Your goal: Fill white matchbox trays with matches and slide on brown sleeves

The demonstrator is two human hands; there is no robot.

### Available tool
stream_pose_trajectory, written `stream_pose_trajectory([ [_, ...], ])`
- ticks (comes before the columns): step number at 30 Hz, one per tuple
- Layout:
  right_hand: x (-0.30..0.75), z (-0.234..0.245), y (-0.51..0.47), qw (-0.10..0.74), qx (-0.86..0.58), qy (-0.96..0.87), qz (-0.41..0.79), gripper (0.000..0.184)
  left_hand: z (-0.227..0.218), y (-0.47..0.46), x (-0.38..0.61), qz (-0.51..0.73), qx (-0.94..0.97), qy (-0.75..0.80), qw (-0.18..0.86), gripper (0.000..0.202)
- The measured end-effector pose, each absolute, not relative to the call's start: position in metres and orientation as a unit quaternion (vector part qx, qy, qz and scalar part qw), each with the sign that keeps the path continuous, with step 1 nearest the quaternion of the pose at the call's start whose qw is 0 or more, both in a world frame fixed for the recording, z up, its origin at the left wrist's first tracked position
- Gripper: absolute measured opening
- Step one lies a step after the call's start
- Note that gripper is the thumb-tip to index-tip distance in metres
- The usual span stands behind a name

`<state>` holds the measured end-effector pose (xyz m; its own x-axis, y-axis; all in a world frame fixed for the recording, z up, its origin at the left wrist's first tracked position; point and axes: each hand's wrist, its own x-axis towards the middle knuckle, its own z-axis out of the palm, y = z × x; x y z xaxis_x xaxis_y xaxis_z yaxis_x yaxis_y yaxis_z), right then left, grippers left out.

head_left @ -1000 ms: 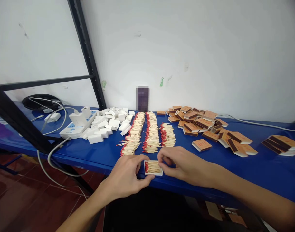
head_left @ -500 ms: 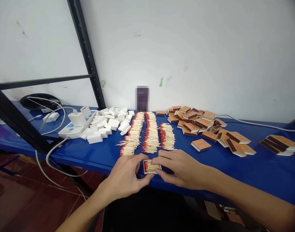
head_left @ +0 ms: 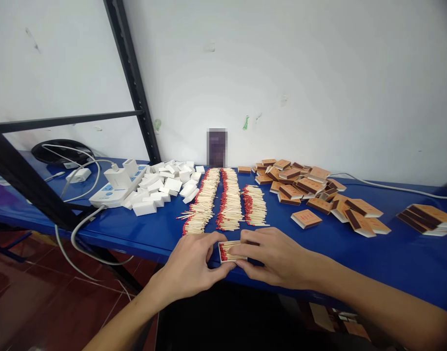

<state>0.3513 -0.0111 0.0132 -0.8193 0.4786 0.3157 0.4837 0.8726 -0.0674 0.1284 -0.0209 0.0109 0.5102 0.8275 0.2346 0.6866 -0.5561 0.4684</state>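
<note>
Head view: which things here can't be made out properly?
Tray: right part under the right hand; fill unseen.
Dark thing at the wall: blurred.
Sleeves: print too small.
Black disc: partly behind cables and the frame.

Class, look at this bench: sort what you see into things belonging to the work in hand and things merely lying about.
Work in hand: match tray, gripped by the left hand, the right hand laid flat across it; rows of loose matches; pile of white trays; orange matchboxes.
Lying about: power strip; white cables; black rack frame; blurred dark object by the wall.
</note>
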Motion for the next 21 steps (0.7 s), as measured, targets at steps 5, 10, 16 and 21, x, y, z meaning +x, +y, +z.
stream_pose_trajectory([
  [5,0.3517,0.0138,-0.0096,0.157,-0.261,-0.952,-0.034,0.024,0.0117,-0.0217,0.1281,0.216,0.854,0.445,0.161,0.028],
  [10,0.3527,0.0152,-0.0102,0.168,-0.237,-0.957,-0.010,0.024,0.0123,-0.0212,0.1284,0.219,0.855,0.442,0.163,0.025],
  [16,0.3534,0.0161,-0.0085,0.171,-0.240,-0.955,0.024,0.023,0.0119,-0.0210,0.1276,0.219,0.858,0.436,0.162,0.025],
  [21,0.3542,0.0132,-0.0087,0.184,-0.248,-0.951,0.036,0.022,0.0114,-0.0210,0.1275,0.220,0.861,0.430,0.161,0.025],
])
